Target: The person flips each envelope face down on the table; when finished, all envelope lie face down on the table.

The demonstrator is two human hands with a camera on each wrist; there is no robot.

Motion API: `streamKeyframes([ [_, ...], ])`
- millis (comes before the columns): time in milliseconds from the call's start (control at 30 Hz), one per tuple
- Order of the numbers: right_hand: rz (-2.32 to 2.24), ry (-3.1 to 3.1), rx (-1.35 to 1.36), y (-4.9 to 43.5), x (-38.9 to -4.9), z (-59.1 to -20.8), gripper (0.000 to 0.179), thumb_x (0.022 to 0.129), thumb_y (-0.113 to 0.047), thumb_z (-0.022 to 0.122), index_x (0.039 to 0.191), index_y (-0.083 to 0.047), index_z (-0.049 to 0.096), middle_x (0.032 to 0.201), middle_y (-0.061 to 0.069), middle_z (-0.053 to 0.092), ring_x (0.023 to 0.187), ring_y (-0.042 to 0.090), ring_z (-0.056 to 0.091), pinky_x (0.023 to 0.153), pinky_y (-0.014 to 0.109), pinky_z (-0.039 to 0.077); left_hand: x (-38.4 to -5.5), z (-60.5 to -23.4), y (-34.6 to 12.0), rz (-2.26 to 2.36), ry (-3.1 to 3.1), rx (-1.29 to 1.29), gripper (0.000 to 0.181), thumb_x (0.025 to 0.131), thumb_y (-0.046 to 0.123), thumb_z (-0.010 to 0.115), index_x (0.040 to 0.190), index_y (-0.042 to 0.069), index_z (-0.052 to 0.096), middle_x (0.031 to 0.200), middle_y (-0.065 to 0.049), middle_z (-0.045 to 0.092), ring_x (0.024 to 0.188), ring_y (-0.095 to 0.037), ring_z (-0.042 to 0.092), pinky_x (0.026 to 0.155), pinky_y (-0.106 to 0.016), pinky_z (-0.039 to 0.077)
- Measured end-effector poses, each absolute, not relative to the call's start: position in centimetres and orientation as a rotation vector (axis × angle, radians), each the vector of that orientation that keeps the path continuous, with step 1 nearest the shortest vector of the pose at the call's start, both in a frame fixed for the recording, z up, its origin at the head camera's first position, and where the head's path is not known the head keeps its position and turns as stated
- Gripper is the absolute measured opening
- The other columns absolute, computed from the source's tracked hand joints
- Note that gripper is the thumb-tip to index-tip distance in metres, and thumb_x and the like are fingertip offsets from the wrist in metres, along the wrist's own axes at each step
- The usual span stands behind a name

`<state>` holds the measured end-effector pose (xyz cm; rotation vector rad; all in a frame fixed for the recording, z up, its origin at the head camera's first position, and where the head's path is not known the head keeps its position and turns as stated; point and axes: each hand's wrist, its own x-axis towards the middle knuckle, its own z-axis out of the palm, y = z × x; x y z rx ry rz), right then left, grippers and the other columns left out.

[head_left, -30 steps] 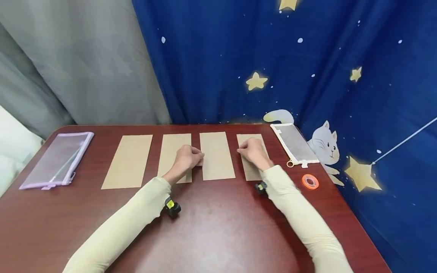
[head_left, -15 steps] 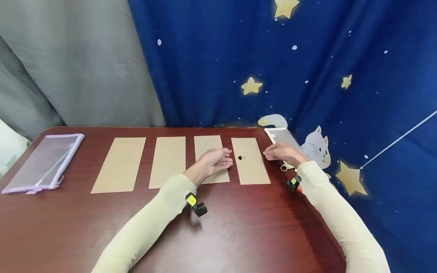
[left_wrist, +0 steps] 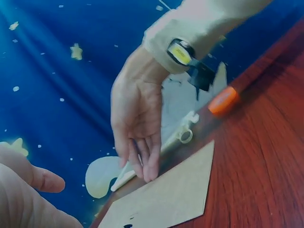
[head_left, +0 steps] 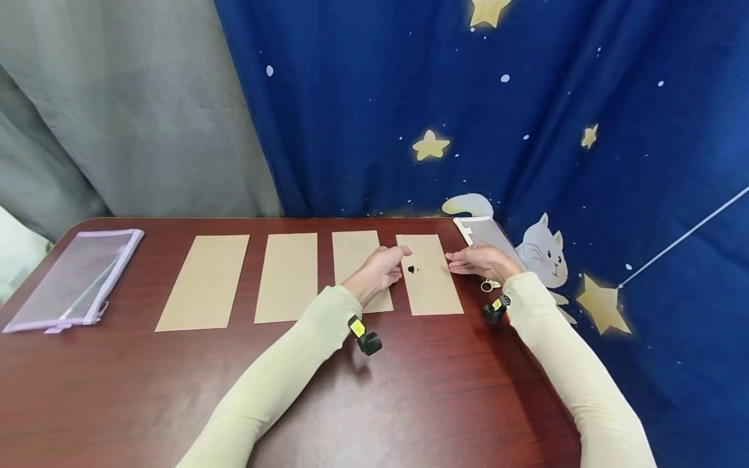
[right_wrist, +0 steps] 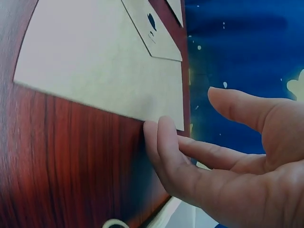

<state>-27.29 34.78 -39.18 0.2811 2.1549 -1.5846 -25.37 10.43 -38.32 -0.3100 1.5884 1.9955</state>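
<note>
Four flat tan paper pieces lie in a row on the table; the rightmost one (head_left: 435, 286) looks like an envelope, with a small black mark near its left edge. In the right wrist view a flap-like part (right_wrist: 164, 40) of it bears that mark. My left hand (head_left: 377, 272) is at its left edge, over part of the neighbouring paper (head_left: 354, 244), thumb apart from the fingers. By its right edge is my right hand (head_left: 480, 259), fingers extended and the fingertips at the paper's rim. Neither hand holds anything I can see.
Two more tan papers, the second from left (head_left: 287, 279) and the leftmost (head_left: 205, 283), lie further left. A purple-edged mesh pouch (head_left: 82, 276) is at the far left. A white-edged zip pouch (head_left: 486, 229) and an orange ring (left_wrist: 223, 101) sit at the right, beside the table edge.
Both hands have shifted right from the middle papers to the rightmost one, uncovering its black mark. Lately the left hand moved closer to it, and the right hand slightly left. The view has turned a little.
</note>
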Motion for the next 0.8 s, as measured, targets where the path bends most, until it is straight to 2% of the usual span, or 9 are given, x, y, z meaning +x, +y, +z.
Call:
streamKeyframes([
  [167,-1.581,2.164,0.336,34.5,-27.4,-39.1,0.041,0.101,-0.001,0.056,0.135,0.02,0.049,0.099,0.005,0.074,0.083,0.009,0.071,0.1,0.032,0.057,-25.6,-38.2,10.9,1.963,1.598,-0.291,0.08,0.096,0.01,0.059,0.16,0.005,0.011,0.158,-0.025,0.023,0.148,-0.037,0.03,0.126,-0.043,0.029],
  [300,-1.594,2.139,0.383,34.2,-27.5,-39.4,0.041,0.101,-0.001,0.056,0.138,0.017,0.049,0.09,0.003,0.075,0.08,0.007,0.071,0.093,0.027,0.06,-26.2,-38.0,10.7,1.952,1.573,-0.337,0.085,0.097,0.011,0.06,0.162,0.01,0.006,0.161,-0.026,0.021,0.149,-0.042,0.029,0.126,-0.045,0.031],
  [433,-1.627,2.113,0.388,33.9,-27.4,-39.8,0.041,0.1,0.0,0.056,0.138,0.015,0.05,0.086,0.001,0.074,0.078,0.007,0.07,0.086,0.022,0.061,-26.5,-37.9,10.2,1.942,1.557,-0.381,0.086,0.097,0.012,0.06,0.163,0.014,0.005,0.161,-0.025,0.023,0.146,-0.045,0.034,0.123,-0.048,0.035],
  [667,-1.703,2.068,0.277,33.9,-27.2,-39.6,0.036,0.103,0.0,0.051,0.135,0.015,0.05,0.082,-0.005,0.071,0.076,0.005,0.066,0.077,0.018,0.059,-26.6,-37.2,9.5,1.837,1.644,-0.345,0.085,0.098,0.016,0.059,0.163,0.014,0.004,0.16,-0.024,0.026,0.143,-0.044,0.038,0.121,-0.048,0.039],
  [800,-1.732,2.064,0.255,33.8,-27.0,-39.0,0.026,0.103,-0.001,0.051,0.127,0.009,0.056,0.079,-0.007,0.069,0.073,0.003,0.065,0.075,0.017,0.058,-26.6,-36.6,9.1,1.799,1.655,-0.338,0.075,0.099,0.019,0.059,0.159,0.006,0.017,0.158,-0.024,0.029,0.141,-0.043,0.041,0.119,-0.047,0.041],
])
